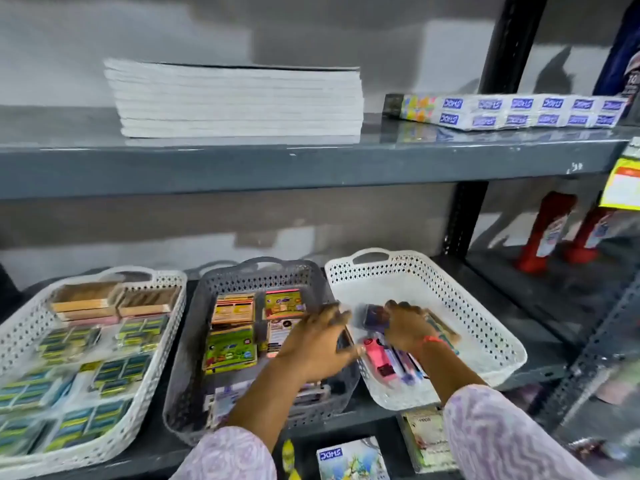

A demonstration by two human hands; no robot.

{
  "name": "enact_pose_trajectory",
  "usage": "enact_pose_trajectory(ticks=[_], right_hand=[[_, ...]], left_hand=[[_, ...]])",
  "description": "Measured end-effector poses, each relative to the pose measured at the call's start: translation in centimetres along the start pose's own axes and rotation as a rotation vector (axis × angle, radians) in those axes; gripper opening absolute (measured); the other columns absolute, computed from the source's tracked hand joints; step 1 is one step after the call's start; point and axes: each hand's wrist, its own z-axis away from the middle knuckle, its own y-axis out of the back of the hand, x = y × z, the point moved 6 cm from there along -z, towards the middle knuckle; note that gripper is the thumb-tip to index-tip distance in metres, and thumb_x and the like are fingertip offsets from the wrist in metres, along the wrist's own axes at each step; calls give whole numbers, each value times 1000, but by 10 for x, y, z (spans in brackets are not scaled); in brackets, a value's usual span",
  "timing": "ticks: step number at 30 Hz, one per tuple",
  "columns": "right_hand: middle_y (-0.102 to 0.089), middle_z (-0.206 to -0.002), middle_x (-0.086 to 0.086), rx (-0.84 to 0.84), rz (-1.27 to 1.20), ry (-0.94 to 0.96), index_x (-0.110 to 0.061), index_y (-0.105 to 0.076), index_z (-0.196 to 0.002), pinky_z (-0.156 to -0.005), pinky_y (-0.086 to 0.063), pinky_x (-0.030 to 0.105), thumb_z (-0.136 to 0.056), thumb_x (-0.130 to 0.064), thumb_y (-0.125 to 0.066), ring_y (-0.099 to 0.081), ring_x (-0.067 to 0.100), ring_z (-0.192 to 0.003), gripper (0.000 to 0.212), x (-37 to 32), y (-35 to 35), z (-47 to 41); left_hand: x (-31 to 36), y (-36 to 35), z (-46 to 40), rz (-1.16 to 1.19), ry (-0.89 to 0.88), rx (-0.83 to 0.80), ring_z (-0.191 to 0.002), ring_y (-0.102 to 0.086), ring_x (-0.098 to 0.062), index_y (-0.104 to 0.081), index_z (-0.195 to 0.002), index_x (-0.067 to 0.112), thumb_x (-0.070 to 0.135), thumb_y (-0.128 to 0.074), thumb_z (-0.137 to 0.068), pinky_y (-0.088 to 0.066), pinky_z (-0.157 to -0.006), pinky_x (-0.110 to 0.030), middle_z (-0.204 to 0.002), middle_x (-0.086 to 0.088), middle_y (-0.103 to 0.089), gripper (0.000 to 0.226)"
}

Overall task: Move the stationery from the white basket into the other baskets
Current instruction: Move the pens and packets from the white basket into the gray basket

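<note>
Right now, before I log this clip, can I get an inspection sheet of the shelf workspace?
Surface: dark grey metal shelf holding three perforated plastic baskets side by side.
Job's things: right-hand white basket holds a pink item, a purple pack and blurred pens; middle grey basket holds colourful card packs; left white basket holds green-blue boxes and tan boxes.
Clutter: nothing seen.
Grippers: left hand over the rims where the grey and right-hand baskets meet; right hand on items in the right-hand basket; grip blurred.
Cables: nothing seen.
Surroundings: stack of white notebooks and boxed erasers on the upper shelf.
</note>
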Motion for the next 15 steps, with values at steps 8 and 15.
enact_pose_trajectory(ticks=[8, 15], right_hand=[[-53, -127, 15, -153, -16, 1, -15, -42, -126, -107, -35, 50, -76, -20, -62, -41, 34, -126, 54, 11, -15, -41], [-54, -129, 11, -192, -58, -20, -19, -39, -131, -107, -30, 50, -75, -28, -66, -36, 32, -129, 63, 12, -16, -53]], left_hand=[[-1, -23, -11, 39, 49, -47, -145, -9, -21, -23, -143, 26, 52, -36, -91, -18, -118, -40, -159, 3, -4, 60], [0, -24, -11, -27, 26, -22, -145, -6, -20, -23, -143, 24, 53, -31, -92, -5, -120, -39, -159, 1, -3, 59]])
